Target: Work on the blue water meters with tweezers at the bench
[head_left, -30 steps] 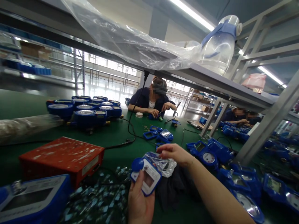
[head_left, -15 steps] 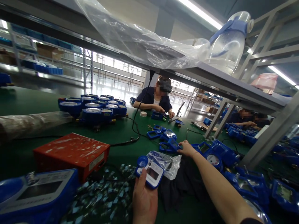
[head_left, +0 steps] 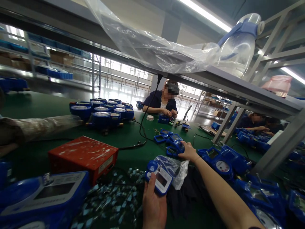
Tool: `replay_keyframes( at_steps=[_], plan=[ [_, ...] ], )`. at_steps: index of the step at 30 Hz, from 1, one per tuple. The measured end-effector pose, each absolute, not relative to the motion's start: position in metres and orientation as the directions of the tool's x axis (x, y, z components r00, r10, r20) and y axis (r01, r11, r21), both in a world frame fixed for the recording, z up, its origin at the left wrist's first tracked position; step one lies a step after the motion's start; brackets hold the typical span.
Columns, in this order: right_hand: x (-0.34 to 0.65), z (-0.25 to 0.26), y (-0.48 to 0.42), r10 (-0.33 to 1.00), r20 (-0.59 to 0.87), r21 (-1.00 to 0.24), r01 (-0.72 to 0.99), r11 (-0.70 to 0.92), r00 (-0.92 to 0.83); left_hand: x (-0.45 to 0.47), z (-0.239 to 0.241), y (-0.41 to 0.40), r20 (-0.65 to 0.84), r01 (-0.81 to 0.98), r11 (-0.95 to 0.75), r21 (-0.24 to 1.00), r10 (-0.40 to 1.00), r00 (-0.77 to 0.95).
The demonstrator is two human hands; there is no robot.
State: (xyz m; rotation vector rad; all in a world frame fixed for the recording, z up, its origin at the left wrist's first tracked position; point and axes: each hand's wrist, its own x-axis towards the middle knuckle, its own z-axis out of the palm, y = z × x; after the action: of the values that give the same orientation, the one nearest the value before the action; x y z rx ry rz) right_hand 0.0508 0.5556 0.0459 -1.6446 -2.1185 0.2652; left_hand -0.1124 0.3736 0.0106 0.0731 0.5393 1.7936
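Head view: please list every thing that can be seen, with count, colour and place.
meter cover: one, blue and white, held low centre.
plastic bag: one, clear, behind it.
blue part: one, under right hand.
red box: one, left on green table.
water meters: many, blue, far left.
metal clips: a pile, silvery, front.
co-worker: one, seated opposite.
left hand: holds the cover.
right hand: on the blue part.

left hand [head_left: 153, 206] raised near, fingers curled, right arm stretched forward, right hand [head_left: 188, 151] palm down
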Motion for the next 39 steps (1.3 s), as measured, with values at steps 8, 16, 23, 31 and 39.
replay_keyframes(
  at_steps=[8,16,23,31,39],
  plan=[
    [-0.004,0.082,0.414,0.775,0.288,-0.449,0.636,0.628,-0.562,-0.111,0.006,0.376,-0.117,-0.912,-0.227,0.343,0.952,-0.282],
    [0.021,0.074,0.498,0.812,0.216,-0.485,0.662,0.571,-0.543,-0.112,0.009,0.377,-0.258,-0.884,-0.224,0.409,0.901,-0.348],
    [0.046,0.015,0.576,0.925,0.167,-0.338,0.862,0.378,-0.34,-0.111,0.007,0.375,-0.258,-0.898,-0.198,0.393,0.913,-0.314],
    [0.051,0.009,0.558,0.952,0.242,-0.309,0.916,0.257,-0.185,-0.112,0.015,0.369,-0.237,-0.911,-0.226,0.346,0.918,-0.318],
    [0.048,0.091,0.457,0.897,0.442,-0.401,0.889,0.22,-0.022,-0.108,0.021,0.369,-0.204,-0.879,-0.288,0.38,0.901,-0.384]
  ],
)
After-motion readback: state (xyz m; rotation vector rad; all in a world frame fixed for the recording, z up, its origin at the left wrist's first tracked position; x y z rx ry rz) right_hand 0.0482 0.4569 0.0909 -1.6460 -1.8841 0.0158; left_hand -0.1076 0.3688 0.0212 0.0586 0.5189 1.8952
